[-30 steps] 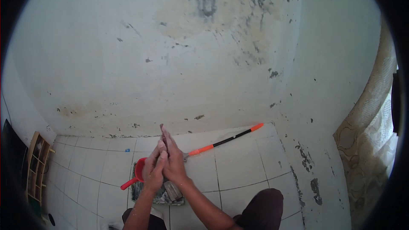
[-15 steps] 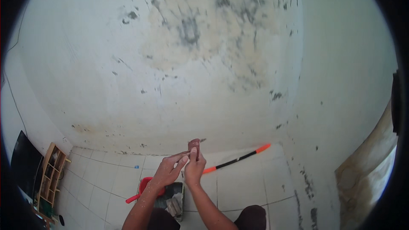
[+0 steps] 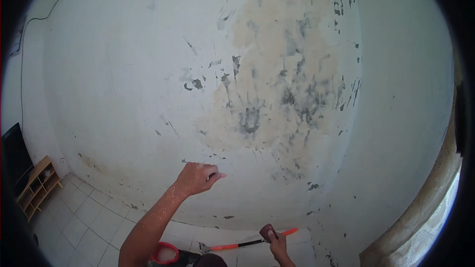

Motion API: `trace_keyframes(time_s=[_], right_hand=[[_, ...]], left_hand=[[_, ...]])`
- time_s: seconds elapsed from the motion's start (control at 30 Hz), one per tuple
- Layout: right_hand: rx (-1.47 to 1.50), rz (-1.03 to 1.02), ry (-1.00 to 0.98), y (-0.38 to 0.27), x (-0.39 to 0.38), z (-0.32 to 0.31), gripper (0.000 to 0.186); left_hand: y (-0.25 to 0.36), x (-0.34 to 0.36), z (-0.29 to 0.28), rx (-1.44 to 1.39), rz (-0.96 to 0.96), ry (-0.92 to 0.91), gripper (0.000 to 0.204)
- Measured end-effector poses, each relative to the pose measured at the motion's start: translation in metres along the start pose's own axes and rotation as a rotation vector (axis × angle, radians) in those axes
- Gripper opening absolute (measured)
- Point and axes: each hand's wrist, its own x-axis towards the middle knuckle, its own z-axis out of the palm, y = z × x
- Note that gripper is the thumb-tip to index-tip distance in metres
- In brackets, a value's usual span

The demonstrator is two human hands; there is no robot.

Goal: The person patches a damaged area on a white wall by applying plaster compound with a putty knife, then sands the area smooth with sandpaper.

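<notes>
My left hand point(image 3: 198, 178) is raised in front of the wall, its fingers curled in toward the thumb. What they hold, if anything, I cannot make out. Pale dust specks the left forearm. Lower down and to the right, my right hand point(image 3: 278, 245) grips a folded, reddish-brown piece of sandpaper point(image 3: 267, 232), thumb on its face. The wall point(image 3: 123, 94) ahead carries a large beige patch point(image 3: 267, 34) with dark grey smudges and chipped spots around it.
An orange-and-black pole point(image 3: 247, 244) lies along the wall's foot. By my left forearm stands a red dipper point(image 3: 166, 253) with pale contents. A wooden shelf point(image 3: 42, 183) and a dark screen point(image 3: 16, 155) are far left. A curtain point(image 3: 410, 222) hangs at the right.
My hands have parted: the left rose toward the wall, while the right moved lower right with the sandpaper. The view has tilted up, showing more of the wall.
</notes>
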Motion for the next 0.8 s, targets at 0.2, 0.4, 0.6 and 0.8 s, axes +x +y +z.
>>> trace_keyframes(time_s=[0.2,0.4,0.6,0.8], right_hand=[[-0.029,0.036,-0.009,-0.037,-0.035,-0.011,0.041],[0.007,0.414,0.04,-0.182,-0.086,-0.012,0.056],[0.08,0.477,0.197,-0.275,-0.116,-0.036,0.04],[-0.109,0.498,0.29,-0.411,-0.131,-0.065,0.044]], left_hand=[[-0.044,0.108,-0.068,0.24,0.323,-0.05,0.024],[-0.071,0.259,-0.181,0.34,0.451,0.361,0.036],[-0.087,0.355,-0.244,0.442,0.236,0.183,0.067],[-0.085,0.396,-0.244,0.393,0.194,0.049,0.068]])
